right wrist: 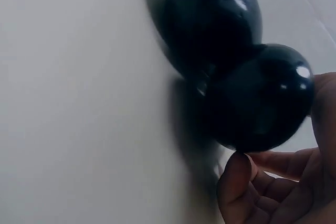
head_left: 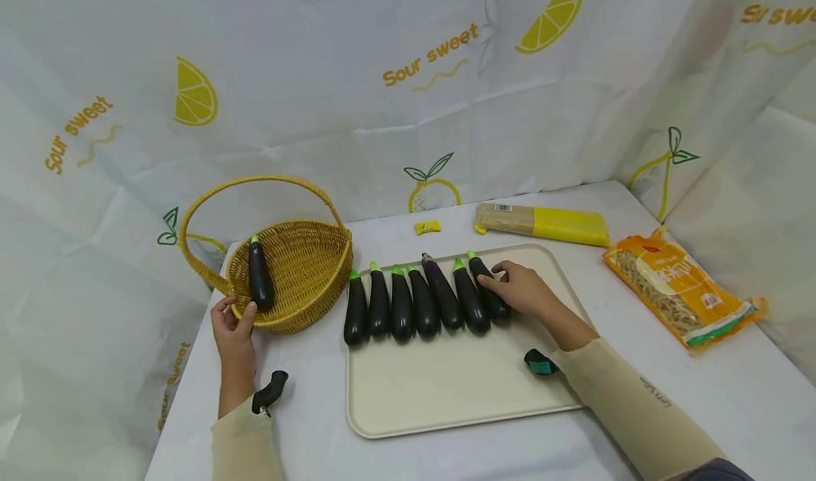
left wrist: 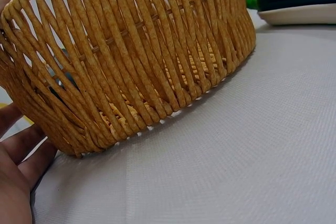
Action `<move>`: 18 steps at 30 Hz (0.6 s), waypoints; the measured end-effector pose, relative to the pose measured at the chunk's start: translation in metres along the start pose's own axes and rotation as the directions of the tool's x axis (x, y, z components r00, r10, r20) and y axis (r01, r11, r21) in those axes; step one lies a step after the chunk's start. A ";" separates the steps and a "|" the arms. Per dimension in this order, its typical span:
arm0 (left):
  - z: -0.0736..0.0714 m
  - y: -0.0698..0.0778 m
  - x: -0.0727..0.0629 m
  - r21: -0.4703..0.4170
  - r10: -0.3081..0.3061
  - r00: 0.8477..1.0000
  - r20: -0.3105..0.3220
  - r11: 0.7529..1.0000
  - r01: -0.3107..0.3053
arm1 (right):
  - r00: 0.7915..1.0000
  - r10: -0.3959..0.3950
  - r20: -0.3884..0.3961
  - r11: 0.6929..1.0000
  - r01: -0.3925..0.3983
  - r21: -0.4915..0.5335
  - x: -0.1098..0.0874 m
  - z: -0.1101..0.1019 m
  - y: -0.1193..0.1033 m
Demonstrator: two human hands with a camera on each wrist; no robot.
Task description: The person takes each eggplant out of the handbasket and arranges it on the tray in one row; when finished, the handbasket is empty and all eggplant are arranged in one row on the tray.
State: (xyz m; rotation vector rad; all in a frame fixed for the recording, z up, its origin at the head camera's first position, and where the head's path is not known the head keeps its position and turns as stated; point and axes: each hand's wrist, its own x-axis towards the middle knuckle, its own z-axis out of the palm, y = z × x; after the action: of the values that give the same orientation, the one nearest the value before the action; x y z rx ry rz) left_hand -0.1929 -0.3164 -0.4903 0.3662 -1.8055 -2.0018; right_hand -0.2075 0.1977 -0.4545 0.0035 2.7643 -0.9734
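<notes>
A wicker basket point(head_left: 312, 272) with a tall arched handle stands at the left, one dark eggplant point(head_left: 261, 275) leaning inside it. My left hand point(head_left: 234, 329) holds the near left of its rim, thumb on top; in the left wrist view, fingers point(left wrist: 23, 145) lie against the woven side. Several glossy eggplants with green stem ends lie in a row on a beige tray point(head_left: 440, 396). At the row's right end, my right hand point(head_left: 525, 290) grips the last eggplant point(head_left: 489, 290). The right wrist view shows that eggplant's rounded end point(right wrist: 262, 98) between thumb and fingers, touching its neighbour.
Behind the tray lie a small yellow packet point(head_left: 428, 227) and a long pack of noodles point(head_left: 542, 224) with a yellow wrapper. An orange food bag point(head_left: 682, 286) rests to the tray's right. A patterned white cloth point(head_left: 357, 63) hangs behind the table.
</notes>
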 end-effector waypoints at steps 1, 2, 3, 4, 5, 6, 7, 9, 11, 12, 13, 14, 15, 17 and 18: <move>0.000 0.000 0.000 0.000 0.001 1.000 0.002 1.000 -0.001 | 1.000 -0.002 -0.005 1.000 0.002 0.001 0.000 -0.002 0.000; 0.000 -0.001 0.001 0.001 0.001 1.000 0.003 1.000 -0.001 | 1.000 -0.005 -0.011 1.000 0.005 0.000 0.000 -0.003 -0.001; -0.001 -0.001 0.001 -0.001 0.000 1.000 0.005 1.000 0.000 | 1.000 -0.010 -0.020 1.000 0.010 -0.001 0.001 -0.005 -0.002; -0.001 -0.001 0.001 -0.003 -0.001 1.000 0.004 1.000 0.001 | 1.000 -0.019 -0.025 1.000 0.019 -0.004 0.001 -0.007 -0.005; -0.002 -0.001 0.001 -0.002 -0.003 1.000 0.003 1.000 0.003 | 0.999 -0.026 -0.034 1.000 0.025 -0.010 0.002 -0.008 -0.007; -0.002 -0.001 0.001 0.001 -0.006 1.000 0.001 1.000 0.006 | 0.999 -0.034 -0.042 0.999 0.034 -0.011 0.003 -0.009 -0.011; -0.002 -0.001 0.001 0.003 -0.008 1.000 -0.001 1.000 0.008 | 0.998 -0.042 -0.054 0.999 0.042 -0.017 0.005 -0.010 -0.015; -0.002 -0.001 0.002 -0.007 -0.004 1.000 0.001 1.000 0.004 | 0.995 -0.060 -0.077 0.998 0.058 -0.026 0.007 -0.012 -0.023; -0.002 0.000 0.002 -0.024 0.007 1.000 0.006 1.000 -0.007 | 0.993 -0.070 -0.092 0.997 0.068 -0.028 0.010 -0.012 -0.031; -0.001 0.000 0.001 -0.031 0.011 1.000 0.008 0.999 -0.011 | 0.992 -0.075 -0.097 0.997 0.073 -0.029 0.011 -0.013 -0.034; 0.000 0.001 0.001 -0.037 0.017 1.000 0.014 0.999 -0.016 | 0.992 -0.078 -0.099 0.997 0.075 -0.033 0.013 -0.013 -0.036; 0.001 0.003 0.000 -0.043 0.024 1.000 0.020 0.999 -0.023 | 0.992 -0.082 -0.097 0.996 0.079 -0.035 0.014 -0.012 -0.039; 0.002 0.005 -0.002 -0.050 0.031 0.999 0.025 0.998 -0.030 | 0.992 -0.086 -0.092 0.996 0.083 -0.033 0.016 -0.011 -0.042; 0.003 0.009 -0.004 -0.052 0.038 0.999 0.031 0.998 -0.037 | 0.991 -0.104 -0.081 0.994 0.103 -0.025 0.020 -0.009 -0.048; 0.004 0.011 -0.005 -0.055 0.042 0.999 0.032 0.998 -0.040 | 0.990 -0.117 -0.078 0.993 0.116 -0.022 0.022 -0.008 -0.052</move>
State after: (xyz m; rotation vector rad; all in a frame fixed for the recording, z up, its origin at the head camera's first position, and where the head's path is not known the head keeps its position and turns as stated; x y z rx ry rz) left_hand -0.1887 -0.3113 -0.4793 0.2783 -1.7602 -2.0355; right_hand -0.2341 0.1600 -0.4205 -0.1266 2.8734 -0.9987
